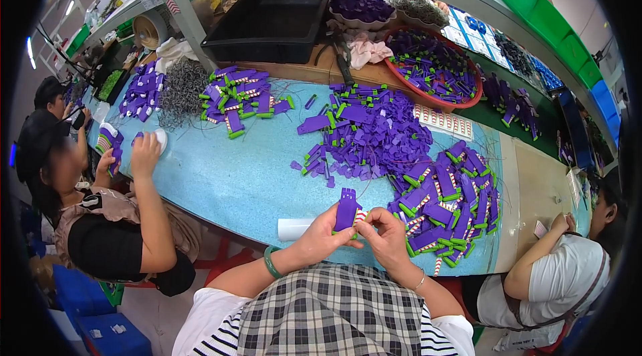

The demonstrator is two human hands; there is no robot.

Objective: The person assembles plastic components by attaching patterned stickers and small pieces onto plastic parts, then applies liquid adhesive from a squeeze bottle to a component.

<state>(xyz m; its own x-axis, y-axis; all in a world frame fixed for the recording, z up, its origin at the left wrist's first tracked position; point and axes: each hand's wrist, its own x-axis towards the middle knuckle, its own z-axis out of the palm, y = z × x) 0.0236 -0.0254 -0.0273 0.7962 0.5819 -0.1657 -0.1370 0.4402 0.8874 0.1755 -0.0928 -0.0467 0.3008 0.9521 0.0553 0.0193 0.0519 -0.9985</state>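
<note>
So the purple piece was held up on the near side of the loose purple heap, with the left hand gripping its lower part and the right hand pinching around a striped strip at its edge. That grip hid the join, so I couldn't tell how the strip sat. Imo the pinch was the main risk: a twist could've left the strip crooked or popped the piece loose, and a drop might've lost it among lookalikes. The pile of striped pieces lay to the right and near side of the heap, practically touching it, so one careless sweep could've mixed them. The white cylinder, off the heap's near left, might've rolled along the blue surface if it got bumped.
</note>
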